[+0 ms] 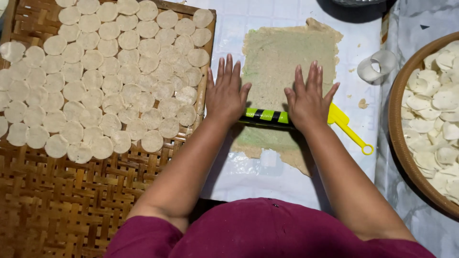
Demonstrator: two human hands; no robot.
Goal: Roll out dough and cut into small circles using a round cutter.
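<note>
Rolling pin point(266, 116), green and black, lies across the dough sheet point(282, 52) mid-bench; left hand point(225, 95) and right hand point(308, 98) press it flat-palmed, grip apparently open.

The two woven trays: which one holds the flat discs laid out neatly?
The flat square bamboo tray by the left hand. The round basket at the right holds curled pieces piled loosely.

Rolling pin point(267, 116) on dough sheet point(282, 52), woven tray point(71, 200) left, basket point(399, 129) right
</note>
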